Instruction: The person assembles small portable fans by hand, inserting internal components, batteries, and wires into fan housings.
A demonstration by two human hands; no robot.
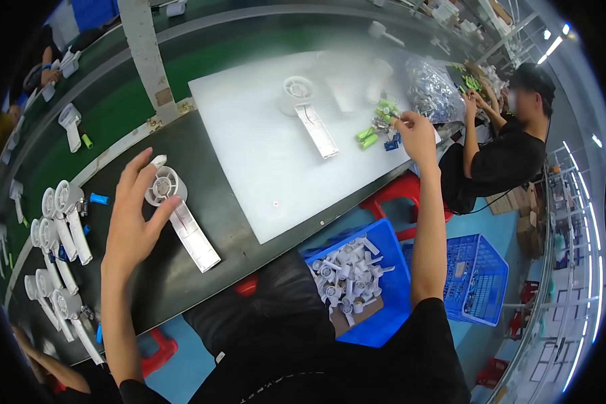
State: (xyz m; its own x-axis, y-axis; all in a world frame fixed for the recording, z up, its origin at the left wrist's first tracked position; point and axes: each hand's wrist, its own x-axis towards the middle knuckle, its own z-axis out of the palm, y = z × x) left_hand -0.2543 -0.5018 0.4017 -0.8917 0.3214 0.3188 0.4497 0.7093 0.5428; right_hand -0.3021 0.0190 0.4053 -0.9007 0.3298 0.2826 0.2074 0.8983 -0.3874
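Note:
My left hand (131,219) is spread over a white handheld fan shell (195,236), thumb and fingers apart beside its round grilled head; a finger wears a white cover. The shell lies on the dark bench with its long handle open upward. My right hand (419,138) is at a small pile of green battery cells (386,109) with metallic bits, its fingertips pinched together; what they hold is too small to tell. Beside the pile lie more green cells (366,137) and small blue parts (392,142). Another open fan shell (316,128) with a thin wire inside lies on the white board (249,168).
Several fan shells (66,232) and a blue cell (99,199) lie at the left. A clear bag (432,91) of small parts is at far right, near a co-worker (508,145). Below the bench stand a blue bin (390,296) of white parts, a blue basket (488,283) and red stools (407,195).

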